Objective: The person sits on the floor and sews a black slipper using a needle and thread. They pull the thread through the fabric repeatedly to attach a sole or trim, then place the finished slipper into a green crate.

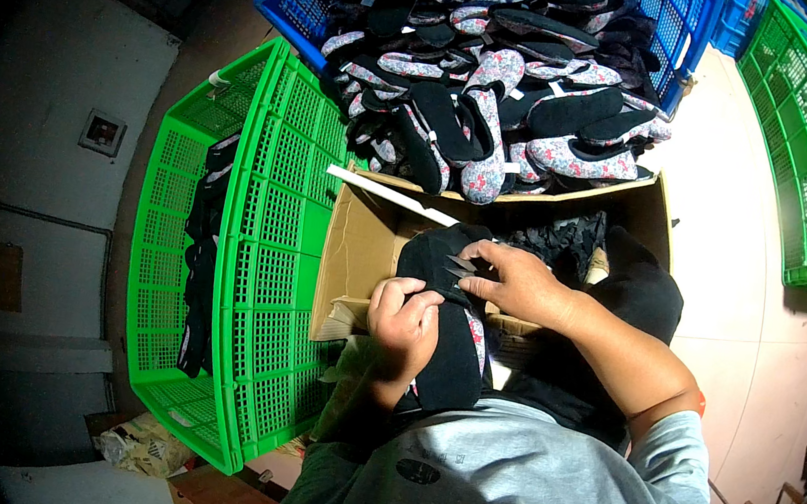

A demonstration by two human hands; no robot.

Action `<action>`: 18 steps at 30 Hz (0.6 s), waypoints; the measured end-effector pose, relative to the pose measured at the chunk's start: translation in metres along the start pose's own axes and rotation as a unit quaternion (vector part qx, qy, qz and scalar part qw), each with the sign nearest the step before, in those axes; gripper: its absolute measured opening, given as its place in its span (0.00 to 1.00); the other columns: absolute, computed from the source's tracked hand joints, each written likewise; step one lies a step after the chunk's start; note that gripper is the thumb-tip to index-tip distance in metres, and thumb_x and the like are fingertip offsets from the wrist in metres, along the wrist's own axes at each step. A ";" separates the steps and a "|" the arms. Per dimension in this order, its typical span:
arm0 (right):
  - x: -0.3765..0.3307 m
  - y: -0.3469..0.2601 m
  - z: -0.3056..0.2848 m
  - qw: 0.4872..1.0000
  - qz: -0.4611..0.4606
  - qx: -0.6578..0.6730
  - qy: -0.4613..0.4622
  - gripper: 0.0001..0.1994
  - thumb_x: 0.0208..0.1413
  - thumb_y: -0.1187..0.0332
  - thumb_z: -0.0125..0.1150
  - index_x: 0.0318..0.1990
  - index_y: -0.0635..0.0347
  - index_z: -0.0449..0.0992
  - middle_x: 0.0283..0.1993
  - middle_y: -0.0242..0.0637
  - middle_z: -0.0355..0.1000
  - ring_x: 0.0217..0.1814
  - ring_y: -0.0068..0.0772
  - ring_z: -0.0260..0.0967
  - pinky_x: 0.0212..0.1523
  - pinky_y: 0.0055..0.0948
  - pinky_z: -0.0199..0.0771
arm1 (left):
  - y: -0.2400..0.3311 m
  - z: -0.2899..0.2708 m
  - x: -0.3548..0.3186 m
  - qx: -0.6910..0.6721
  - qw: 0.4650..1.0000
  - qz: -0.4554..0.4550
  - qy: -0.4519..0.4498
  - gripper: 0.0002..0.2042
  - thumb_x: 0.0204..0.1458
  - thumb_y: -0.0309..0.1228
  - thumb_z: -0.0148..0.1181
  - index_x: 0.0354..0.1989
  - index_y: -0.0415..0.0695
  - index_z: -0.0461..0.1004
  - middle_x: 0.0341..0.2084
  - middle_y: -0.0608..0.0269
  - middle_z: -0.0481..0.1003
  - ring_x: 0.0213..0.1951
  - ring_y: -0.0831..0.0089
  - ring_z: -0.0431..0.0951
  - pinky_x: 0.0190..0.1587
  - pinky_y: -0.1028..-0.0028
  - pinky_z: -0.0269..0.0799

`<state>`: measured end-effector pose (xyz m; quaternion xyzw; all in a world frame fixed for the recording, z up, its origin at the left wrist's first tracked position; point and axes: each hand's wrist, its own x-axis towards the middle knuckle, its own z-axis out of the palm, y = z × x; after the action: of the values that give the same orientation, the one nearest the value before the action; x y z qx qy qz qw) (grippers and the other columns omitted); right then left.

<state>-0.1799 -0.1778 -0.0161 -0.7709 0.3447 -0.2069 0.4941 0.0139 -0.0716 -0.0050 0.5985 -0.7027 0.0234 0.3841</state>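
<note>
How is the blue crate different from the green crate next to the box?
The blue crate is heaped with black and flowered slippers; the green crate holds only a few dark items along one side. The blue crate lies beyond the cardboard box; the green one lies to its left. Both are plastic mesh.

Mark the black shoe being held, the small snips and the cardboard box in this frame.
black shoe [451, 359]: head view, on its dark upper below the left hand.
small snips [459, 267]: head view, on the metal blades.
cardboard box [359, 247]: head view, on its left flap.

Matt black cloth shoe [447, 348], metal snips [459, 266], glossy green plastic crate [264, 235], rough cardboard box [359, 247].
</note>
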 end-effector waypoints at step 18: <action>-0.001 0.002 0.000 1.000 -0.002 -0.007 0.005 0.20 0.61 0.55 0.66 0.54 0.56 0.75 0.45 0.54 0.78 0.49 0.58 0.77 0.50 0.47 0.75 | -0.001 0.002 -0.001 0.005 1.000 -0.001 0.004 0.11 0.37 0.16 0.68 0.28 0.47 0.80 0.33 0.59 0.76 0.37 0.56 0.77 0.40 0.62 0.73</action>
<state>-0.1810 -0.1776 -0.0177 -0.7737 0.3474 -0.2094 0.4865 0.0133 -0.0723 -0.0075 0.6008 -0.7003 0.0290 0.3844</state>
